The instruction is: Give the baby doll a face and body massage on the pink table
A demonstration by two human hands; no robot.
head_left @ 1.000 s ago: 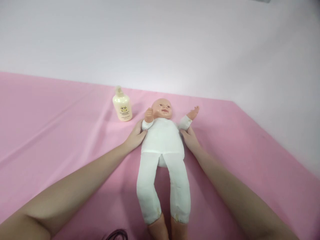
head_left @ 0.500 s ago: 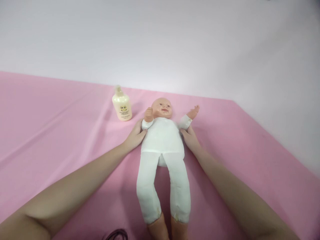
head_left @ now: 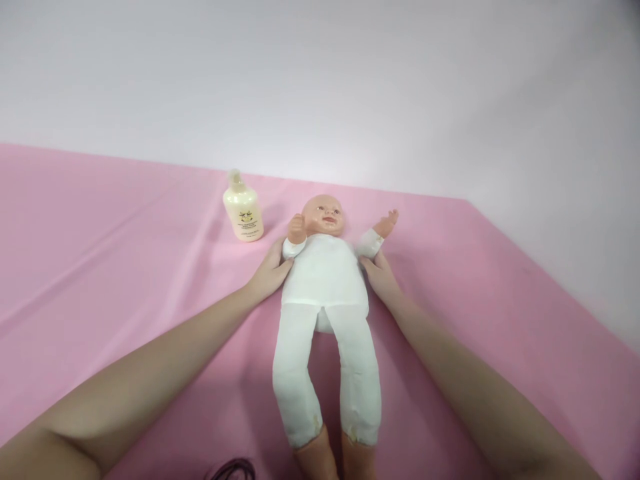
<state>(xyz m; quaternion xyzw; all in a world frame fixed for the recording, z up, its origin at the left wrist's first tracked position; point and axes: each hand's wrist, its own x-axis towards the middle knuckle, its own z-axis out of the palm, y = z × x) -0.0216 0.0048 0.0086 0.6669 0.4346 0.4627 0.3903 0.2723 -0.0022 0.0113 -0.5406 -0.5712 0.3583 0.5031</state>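
Observation:
A baby doll (head_left: 324, 270) in a white top and white trousers lies on its back, head at the far end and feet toward me. Against the doll's side, at the arm on the left, my left hand (head_left: 271, 270) grips with its thumb in front; the other fingers are mostly hidden behind the arm. On the opposite side my right hand (head_left: 380, 275) holds the doll the same way, thumb at the chest and fingers out of sight under the raised arm.
A cream pump bottle (head_left: 243, 210) with a dark printed label stands left of the doll's head. Pink cloth (head_left: 150, 280) covers the table, its far edge meeting a pale surface (head_left: 300, 87). A dark looped cord (head_left: 233, 469) shows at the bottom edge.

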